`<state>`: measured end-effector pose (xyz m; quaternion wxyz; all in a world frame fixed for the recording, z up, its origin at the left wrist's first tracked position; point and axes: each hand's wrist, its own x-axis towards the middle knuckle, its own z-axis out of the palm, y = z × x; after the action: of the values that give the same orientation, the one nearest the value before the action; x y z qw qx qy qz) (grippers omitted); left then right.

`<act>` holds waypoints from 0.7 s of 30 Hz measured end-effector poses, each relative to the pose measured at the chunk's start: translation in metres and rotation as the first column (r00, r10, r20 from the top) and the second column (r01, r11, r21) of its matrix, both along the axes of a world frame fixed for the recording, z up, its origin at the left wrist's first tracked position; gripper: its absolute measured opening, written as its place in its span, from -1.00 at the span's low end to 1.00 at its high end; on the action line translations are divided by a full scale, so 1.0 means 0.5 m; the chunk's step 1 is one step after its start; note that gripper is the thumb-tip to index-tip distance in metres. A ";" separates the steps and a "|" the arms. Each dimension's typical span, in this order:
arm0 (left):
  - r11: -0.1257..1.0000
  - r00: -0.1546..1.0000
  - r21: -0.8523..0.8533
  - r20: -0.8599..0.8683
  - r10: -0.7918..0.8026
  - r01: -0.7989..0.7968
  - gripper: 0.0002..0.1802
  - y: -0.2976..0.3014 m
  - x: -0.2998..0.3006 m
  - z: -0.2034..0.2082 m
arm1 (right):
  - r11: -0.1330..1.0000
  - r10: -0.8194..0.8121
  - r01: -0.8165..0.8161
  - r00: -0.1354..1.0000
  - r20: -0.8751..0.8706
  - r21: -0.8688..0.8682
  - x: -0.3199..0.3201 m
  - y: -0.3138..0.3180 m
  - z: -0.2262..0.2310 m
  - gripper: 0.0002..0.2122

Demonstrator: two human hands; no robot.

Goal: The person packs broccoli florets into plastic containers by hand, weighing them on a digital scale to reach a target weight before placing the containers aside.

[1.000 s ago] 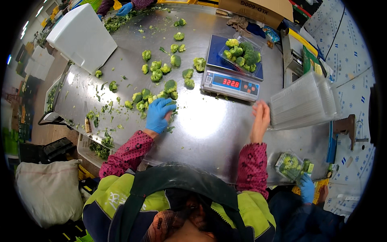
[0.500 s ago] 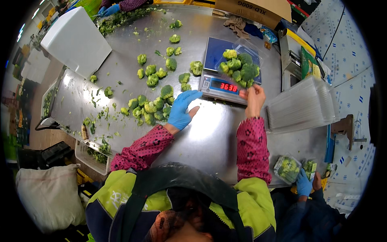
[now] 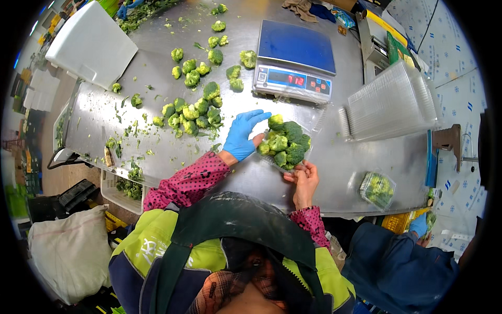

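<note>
You have the filled see-through tray (image 3: 308, 153) in front of you, on your side of the scale (image 3: 295, 83) and well apart from it, with green broccoli (image 3: 293, 137) heaped in it. Whether its base touches the table (image 3: 251, 186) or hangs just above, you cannot tell from here.

Your bare right hand (image 3: 305, 183) has its fingers clamped on the tray's near edge. Your gloved left hand (image 3: 241, 137) keeps its fingers apart, thumb and forefinger spread just beside the heap; contact is too close to call.

The step in hand looks like steadying and arranging this portion away from the scale. The next move seems to call for a firm right-hand pinch, a level tray, and your left fingers guarding the outer pieces, since the heap stands proud and could spill.

Loose florets (image 3: 191, 111) lie to your left, the stacked trays (image 3: 392, 104) stand to your right, and a packed box (image 3: 377, 189) sits near the table's right-hand edge.
</note>
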<state>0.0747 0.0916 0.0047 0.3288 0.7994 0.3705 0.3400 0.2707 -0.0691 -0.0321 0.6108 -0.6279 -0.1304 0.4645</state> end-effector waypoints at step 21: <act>0.954 0.941 -0.192 0.205 0.268 -0.230 -0.77 -0.055 0.035 -0.081 | 0.967 0.241 -0.184 0.410 0.880 -0.179 0.009 0.163 -0.001 -0.30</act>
<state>0.0924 0.0641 -0.0358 0.3885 0.6714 0.4556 0.4367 0.2751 0.0123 -0.0326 0.3678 -0.7724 -0.4988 0.1390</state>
